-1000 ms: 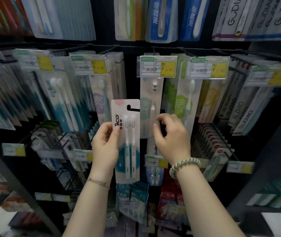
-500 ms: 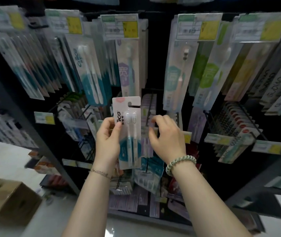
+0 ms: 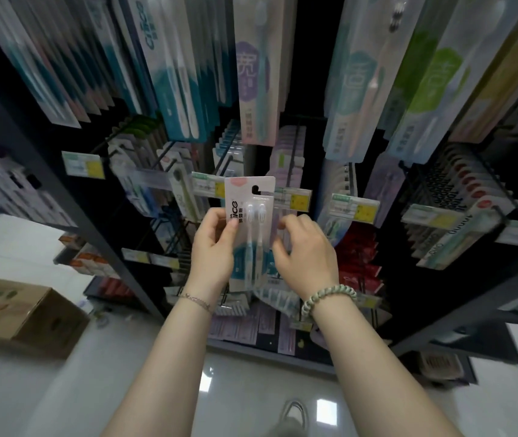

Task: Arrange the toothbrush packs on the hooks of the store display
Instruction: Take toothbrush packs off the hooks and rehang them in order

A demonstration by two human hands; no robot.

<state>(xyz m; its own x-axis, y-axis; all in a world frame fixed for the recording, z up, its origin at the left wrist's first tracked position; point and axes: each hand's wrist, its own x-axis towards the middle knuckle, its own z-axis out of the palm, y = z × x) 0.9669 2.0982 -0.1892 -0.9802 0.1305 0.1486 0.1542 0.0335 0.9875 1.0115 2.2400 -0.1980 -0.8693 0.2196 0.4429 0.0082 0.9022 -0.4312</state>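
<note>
A two-brush toothbrush pack (image 3: pixel 251 197), white card with a pink corner and a hang hole at the top, stands upright in front of the middle row of the display. My left hand (image 3: pixel 213 250) grips its left edge, thumb on the front. My right hand (image 3: pixel 308 253) sits at the pack's right edge with curled fingers; whether it pinches the pack or something behind it is not clear. Behind the pack, display hooks (image 3: pixel 297 143) carry rows of packs and a yellow price tag (image 3: pixel 294 200).
Long toothbrush packs (image 3: pixel 254 74) hang from the upper row just above my hands. Red packs (image 3: pixel 357 257) fill the lower right. A black shelf post (image 3: pixel 71 184) runs down the left. A cardboard box (image 3: pixel 24 310) stands on the pale floor at the left.
My view has tilted down from the upper hook row to the lower rows. Both hands have come lower with the pack, and my right hand has closed in on its right edge.
</note>
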